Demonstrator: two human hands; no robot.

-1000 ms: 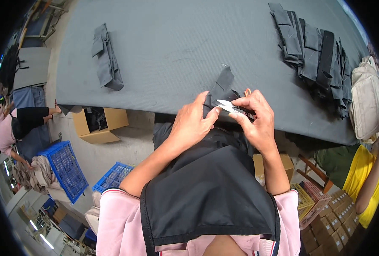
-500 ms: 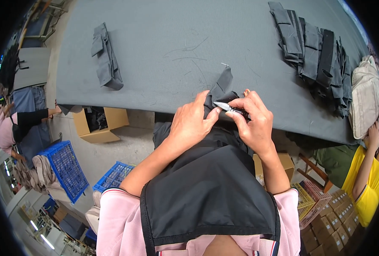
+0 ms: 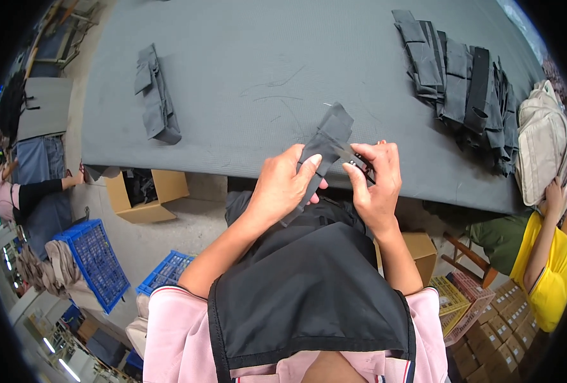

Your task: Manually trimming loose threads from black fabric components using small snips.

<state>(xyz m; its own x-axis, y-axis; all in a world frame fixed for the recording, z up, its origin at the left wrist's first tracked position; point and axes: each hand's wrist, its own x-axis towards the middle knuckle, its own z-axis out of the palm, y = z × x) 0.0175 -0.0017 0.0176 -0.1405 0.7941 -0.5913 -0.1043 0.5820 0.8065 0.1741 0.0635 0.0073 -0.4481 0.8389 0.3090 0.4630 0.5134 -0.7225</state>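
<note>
My left hand [image 3: 282,185] pinches a dark grey fabric strip [image 3: 330,132] between thumb and fingers. One end of the strip points away over the table's near edge, and the other hangs below my fingers. In my right hand [image 3: 380,185] is a pair of thread snips [image 3: 363,167] with dark handles. Their blades look blurred, close beside the strip's right side; whether they touch it I cannot tell. A small pale bit lies on the table by the strip's far end.
The grey-covered table [image 3: 232,121] holds a folded fabric bundle [image 3: 158,96] at left and a row of dark strips [image 3: 462,83] at right. Beyond them, a person in yellow [image 3: 545,274] touches a beige bag [image 3: 542,147]. A cardboard box [image 3: 146,195] and blue crates [image 3: 95,262] stand at lower left.
The fabric strip has been turned and spread flatter, with my left thumb now on top of it. My right hand's snips have drawn back slightly to the right. The view has shifted a little.
</note>
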